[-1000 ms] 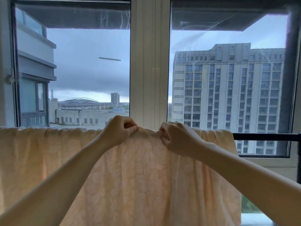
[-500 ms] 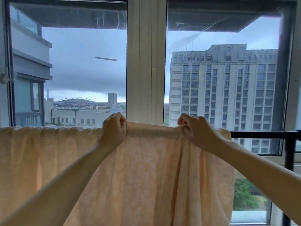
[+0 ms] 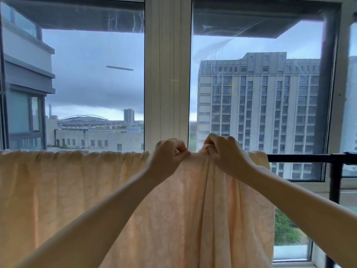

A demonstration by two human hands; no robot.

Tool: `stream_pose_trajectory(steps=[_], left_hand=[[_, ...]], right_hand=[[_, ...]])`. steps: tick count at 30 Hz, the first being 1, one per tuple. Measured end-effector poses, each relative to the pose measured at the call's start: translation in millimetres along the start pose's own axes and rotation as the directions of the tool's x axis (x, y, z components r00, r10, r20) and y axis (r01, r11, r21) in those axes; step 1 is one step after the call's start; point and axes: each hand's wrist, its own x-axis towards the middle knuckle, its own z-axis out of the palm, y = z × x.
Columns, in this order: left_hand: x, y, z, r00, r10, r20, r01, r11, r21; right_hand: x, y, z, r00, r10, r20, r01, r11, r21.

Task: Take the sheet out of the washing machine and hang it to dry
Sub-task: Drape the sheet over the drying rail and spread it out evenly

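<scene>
Black horizontal rail [image 3: 301, 158], carried at right by a black upright post [image 3: 334, 182]. Peach patterned sheet [image 3: 58, 190] draped over the rail and hanging down, covering it from the left frame edge to near the post. Bare rail shows at right only. Sheet's top bunched into folds near centre.

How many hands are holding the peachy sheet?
2. The left hand pinches the top edge of the pale peach patterned fabric sheet near the middle; the right hand grips bunched fabric just beside it.
</scene>
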Motion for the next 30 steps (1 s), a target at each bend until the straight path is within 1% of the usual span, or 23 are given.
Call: stream_pose_trajectory(steps=[3, 5, 7, 9, 11, 13, 16, 18, 20, 22, 26, 30], left_hand=[[0.5, -14.9, -11.5, 1.0, -0.001, 0.028, -0.001, 0.996, 0.086], [-3.3, -32.7, -23.3, 0.999, -0.033, -0.037, 0.038, 0.99, 0.136], [-9.7, -52.7, -40.2, 0.988, -0.102, -0.12, 0.123, 0.975, 0.183], [-15.7, -67.9, -54.9, 0.975, -0.16, -0.153, 0.193, 0.954, 0.23], [-17.5, -71.4, -61.6, 0.972, -0.188, -0.141, 0.219, 0.941, 0.259], [-16.2, -62.7, -60.4, 0.979, -0.167, -0.117, 0.192, 0.947, 0.256], [-13.8, -39.9, -49.8, 0.997, -0.077, -0.027, 0.081, 0.977, 0.195], [-12.9, -22.7, -37.6, 0.998, -0.044, 0.051, 0.039, 0.994, 0.102], [-12.0, -9.5, -24.5, 0.994, -0.006, 0.111, 0.002, 0.999, 0.043], [-10.9, -4.2, -16.2, 0.994, 0.02, 0.111, -0.024, 0.999, 0.037], [-4.4, -4.0, -13.7, 0.997, -0.003, 0.071, 0.002, 1.0, 0.012], [7.0, -12.5, -18.7, 0.992, -0.033, 0.122, 0.023, 0.996, 0.081]], right_hand=[[5.8, 3.4, -0.2, 1.0, 0.015, -0.018, -0.015, 1.0, -0.004], [9.4, 10.3, -3.1, 0.999, 0.033, -0.032, -0.033, 0.999, 0.011], [10.4, 20.9, -6.1, 0.998, 0.056, -0.026, -0.056, 0.998, 0.031], [9.2, 27.5, -7.6, 0.998, 0.051, 0.029, -0.052, 0.998, 0.028], [8.1, 25.5, -6.2, 0.996, -0.023, 0.089, 0.021, 0.999, 0.024], [8.2, 16.9, -4.2, 0.986, -0.122, 0.117, 0.123, 0.992, 0.0], [8.4, 4.7, -1.6, 0.965, -0.18, 0.189, 0.184, 0.983, -0.007], [8.2, -0.6, -1.2, 0.955, -0.173, 0.242, 0.18, 0.984, -0.006], [7.2, -3.0, -2.4, 0.953, -0.165, 0.255, 0.17, 0.985, 0.005], [5.8, -3.1, -4.0, 0.959, -0.167, 0.229, 0.17, 0.985, 0.009], [7.0, -0.4, -3.2, 0.982, -0.118, 0.146, 0.117, 0.993, 0.019], [12.1, -3.1, 1.0, 0.984, -0.077, 0.163, 0.075, 0.997, 0.02]])
